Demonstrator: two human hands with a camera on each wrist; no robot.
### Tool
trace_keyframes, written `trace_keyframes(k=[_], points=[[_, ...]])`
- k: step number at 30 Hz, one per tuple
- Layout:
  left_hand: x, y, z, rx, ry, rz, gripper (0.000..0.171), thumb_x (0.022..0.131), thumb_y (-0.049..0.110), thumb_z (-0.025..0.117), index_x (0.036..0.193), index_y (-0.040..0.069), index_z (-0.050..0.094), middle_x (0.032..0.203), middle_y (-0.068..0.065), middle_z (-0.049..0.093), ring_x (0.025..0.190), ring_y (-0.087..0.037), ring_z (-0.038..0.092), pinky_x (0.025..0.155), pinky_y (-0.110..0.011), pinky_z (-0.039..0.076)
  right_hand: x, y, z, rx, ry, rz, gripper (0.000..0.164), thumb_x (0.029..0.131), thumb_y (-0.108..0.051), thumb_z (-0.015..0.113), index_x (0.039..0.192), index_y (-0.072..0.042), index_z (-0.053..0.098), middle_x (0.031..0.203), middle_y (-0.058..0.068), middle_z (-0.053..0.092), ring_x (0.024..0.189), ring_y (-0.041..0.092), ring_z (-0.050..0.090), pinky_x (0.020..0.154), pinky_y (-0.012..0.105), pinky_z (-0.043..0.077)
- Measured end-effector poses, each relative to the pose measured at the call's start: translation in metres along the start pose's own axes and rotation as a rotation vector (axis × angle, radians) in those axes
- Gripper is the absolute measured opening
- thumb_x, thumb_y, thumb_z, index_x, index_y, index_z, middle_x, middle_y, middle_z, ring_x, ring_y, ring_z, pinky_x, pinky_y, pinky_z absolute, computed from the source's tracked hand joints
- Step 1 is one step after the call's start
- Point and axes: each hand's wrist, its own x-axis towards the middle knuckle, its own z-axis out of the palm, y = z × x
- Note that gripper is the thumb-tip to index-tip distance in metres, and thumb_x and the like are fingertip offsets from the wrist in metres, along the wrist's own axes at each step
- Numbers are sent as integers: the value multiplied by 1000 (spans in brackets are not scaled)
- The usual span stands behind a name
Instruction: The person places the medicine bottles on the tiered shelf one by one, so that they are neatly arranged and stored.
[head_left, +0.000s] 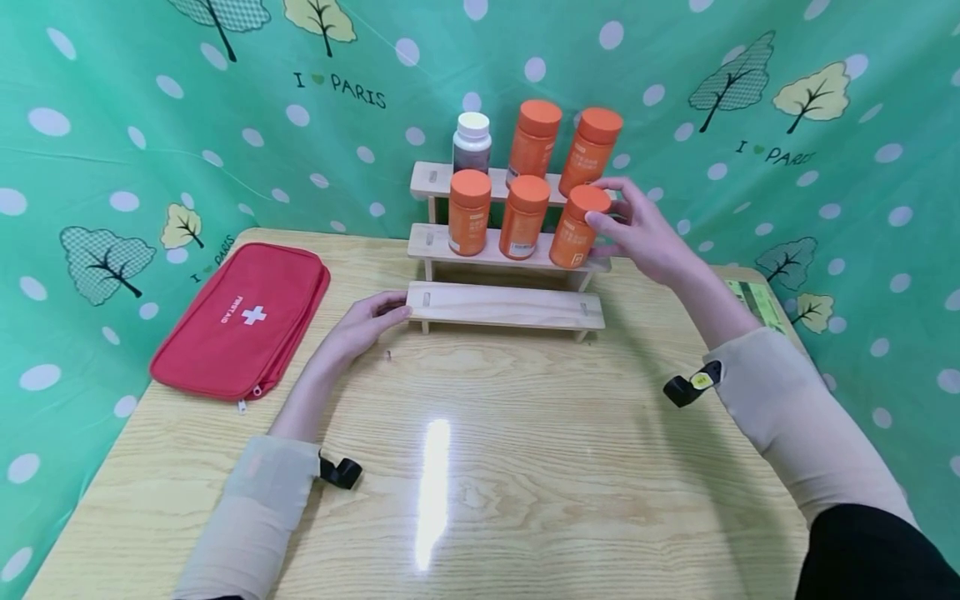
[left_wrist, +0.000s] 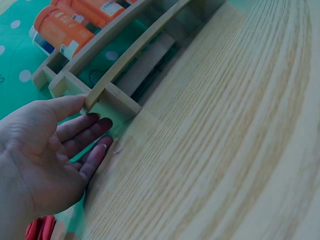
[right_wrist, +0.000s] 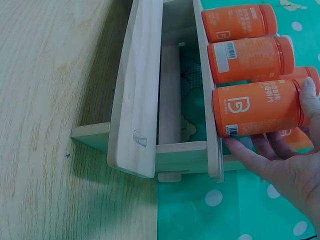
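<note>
My right hand grips an orange bottle at the right end of the middle step of a wooden three-step shelf. In the right wrist view, the thumb lies at this bottle's lid and the other fingers are along its side; its base meets the step. Two more orange bottles, one in the middle and one at the left, share that step. Against the left end of the lowest step rests my left hand, thumb at the board's corner and fingers loosely bent beside it.
On the top step stand a white-capped dark bottle and two orange bottles. A red first aid pouch lies on the table at the left. A green printed item is partly behind the right arm. A green polka-dot cloth hangs behind.
</note>
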Motion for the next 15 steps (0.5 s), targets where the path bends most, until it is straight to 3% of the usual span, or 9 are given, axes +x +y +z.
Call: trace_keyframes(k=[15], points=[[2, -1, 0, -10, 10, -2, 55, 105, 32, 60, 152, 5, 48, 155, -18, 50, 145, -30, 43, 125, -46, 31, 4, 4, 0, 31, 38, -16, 46, 103, -30, 61, 144, -29, 40, 142, 5, 50, 132, 27, 50, 93, 49, 62]])
